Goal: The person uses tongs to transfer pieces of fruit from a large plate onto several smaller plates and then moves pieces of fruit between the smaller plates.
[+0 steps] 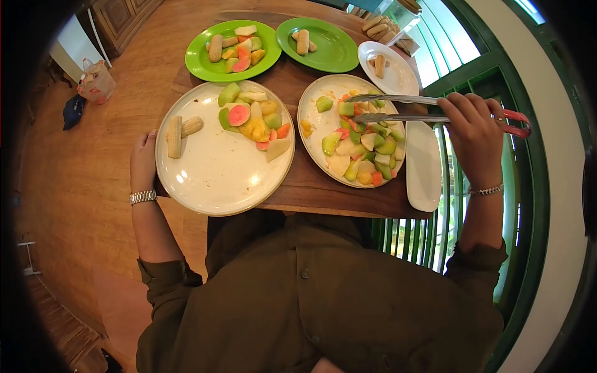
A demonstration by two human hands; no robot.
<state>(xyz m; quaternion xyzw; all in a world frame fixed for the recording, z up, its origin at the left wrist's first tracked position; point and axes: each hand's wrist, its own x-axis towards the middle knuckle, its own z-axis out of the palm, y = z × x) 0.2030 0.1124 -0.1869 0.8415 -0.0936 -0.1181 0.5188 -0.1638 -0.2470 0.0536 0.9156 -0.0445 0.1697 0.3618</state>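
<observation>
Metal tongs (pixel 410 117) with red handle ends are in my right hand (pixel 474 133), its fingers wrapped round them. The tips of the tongs lie apart over the cut fruit (pixel 367 146) on the right white plate (pixel 311 149). My left hand (pixel 143 158) is at the left rim of the other white plate (pixel 211 180); its fingers are mostly hidden by the plate and the table edge. That plate bears two crossed finger biscuits (pixel 176 137) at the left and a pile of mixed fruit (pixel 254 127) at the upper right.
Behind stand a light green plate (pixel 200 67) with fruit and biscuits, a darker green plate (pixel 329 59) and a small white dish (pixel 403 78), both with biscuits. More biscuits (pixel 380 29) lie at the back right. A white oblong tray (pixel 423 168) sits at the right table edge.
</observation>
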